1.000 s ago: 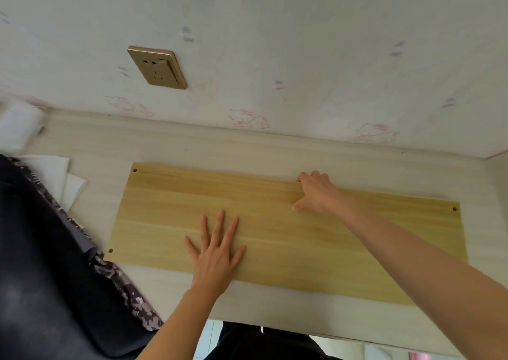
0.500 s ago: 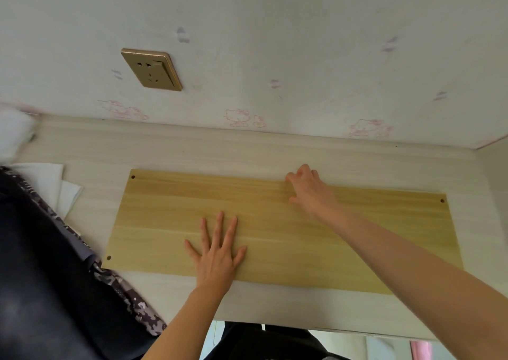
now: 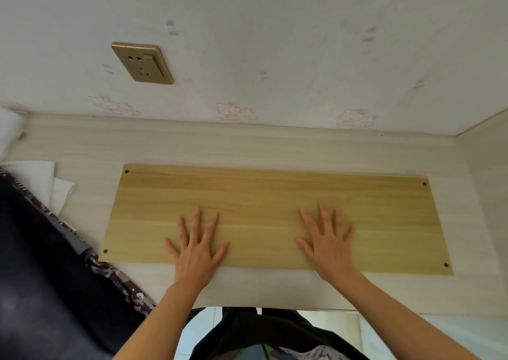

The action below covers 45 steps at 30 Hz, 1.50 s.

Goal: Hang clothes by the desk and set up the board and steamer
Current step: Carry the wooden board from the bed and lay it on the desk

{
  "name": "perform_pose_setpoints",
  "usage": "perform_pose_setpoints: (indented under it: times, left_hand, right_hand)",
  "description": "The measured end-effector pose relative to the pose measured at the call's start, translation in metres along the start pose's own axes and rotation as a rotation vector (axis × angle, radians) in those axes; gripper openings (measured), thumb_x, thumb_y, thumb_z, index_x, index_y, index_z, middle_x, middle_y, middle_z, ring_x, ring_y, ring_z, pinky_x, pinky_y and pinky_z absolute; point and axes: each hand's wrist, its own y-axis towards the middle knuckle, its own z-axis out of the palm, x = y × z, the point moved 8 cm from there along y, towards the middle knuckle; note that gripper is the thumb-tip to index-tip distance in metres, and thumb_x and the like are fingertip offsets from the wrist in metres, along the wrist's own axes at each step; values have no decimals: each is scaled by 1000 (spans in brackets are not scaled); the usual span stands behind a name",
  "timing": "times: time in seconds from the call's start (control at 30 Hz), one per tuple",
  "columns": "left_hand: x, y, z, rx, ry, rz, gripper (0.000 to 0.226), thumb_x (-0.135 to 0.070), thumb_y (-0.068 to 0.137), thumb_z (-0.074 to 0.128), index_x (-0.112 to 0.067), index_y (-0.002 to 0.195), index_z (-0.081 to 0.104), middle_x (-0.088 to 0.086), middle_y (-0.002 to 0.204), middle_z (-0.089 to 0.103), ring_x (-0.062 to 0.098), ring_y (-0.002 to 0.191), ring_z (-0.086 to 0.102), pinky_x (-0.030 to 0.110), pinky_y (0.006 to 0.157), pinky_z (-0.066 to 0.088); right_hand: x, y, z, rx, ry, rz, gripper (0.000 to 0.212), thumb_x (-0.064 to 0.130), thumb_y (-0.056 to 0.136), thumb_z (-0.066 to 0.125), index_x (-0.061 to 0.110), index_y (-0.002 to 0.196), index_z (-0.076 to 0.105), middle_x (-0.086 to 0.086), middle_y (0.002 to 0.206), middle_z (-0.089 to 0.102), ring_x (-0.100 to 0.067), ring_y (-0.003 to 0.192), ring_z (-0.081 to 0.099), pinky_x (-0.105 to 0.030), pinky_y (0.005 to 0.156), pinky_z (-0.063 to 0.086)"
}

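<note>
**A:** Head view first. Where is your board?

**B:** Your board [image 3: 275,194] lies flat on the desk [image 3: 247,145], its long side running along the wall, with a strip of desk showing in front of it. Your left hand [image 3: 196,247] and right hand [image 3: 328,245] are both spread, palms down and fingers straight. They press on the near half of the board, well apart from each other.

**A:** So what can go wrong for you here?

**B:** Both the board and the desk look smooth. If you push unevenly, I judge the board could skid or swing one end toward the wall. If you drag it toward yourself, its near edge could pass the front of the desk and tip.

**A:** And on your left?

**B:** The dark clothing [image 3: 41,277] lies just beside the board's near left corner; I cannot tell whether it touches. Slide the board that way and it may ride onto the fabric and sit uneven. The white sheets [image 3: 35,178] are near that end too.

**A:** The steamer?

**B:** It is not in this view. The wall socket [image 3: 142,62] sits above the board's left part. A cord from there would likely cross your working surface, so mind where you route it.
</note>
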Motion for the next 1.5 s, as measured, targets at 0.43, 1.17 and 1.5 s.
perform_pose_setpoints:
  times: [0.43,1.17,1.5]
  left_hand:
    - [18,7,-9,12,1,-26,75,-81,76,9,-56,144,-10,-13,159,-19,26,145,-23,73,106,7]
    - [19,7,-20,3,-43,-113,64,-55,94,39,-44,150,10,-7,162,-6,29,147,-14,67,110,8]
    - [-47,-40,11,-10,-101,-110,63,-48,98,35,-23,153,15,1,163,-2,31,148,-7,52,117,9]
  right_hand:
    - [23,8,5,-36,-9,16,63,72,85,11,55,144,-3,-10,161,-3,-48,142,-4,-78,99,10]
    - [41,12,-4,72,-9,-41,64,65,93,24,50,145,-9,-11,158,-19,-47,141,-16,-73,105,9]
    - [33,-17,-3,101,9,-149,68,50,97,34,18,152,9,-11,160,-3,-39,145,-5,-60,112,13]
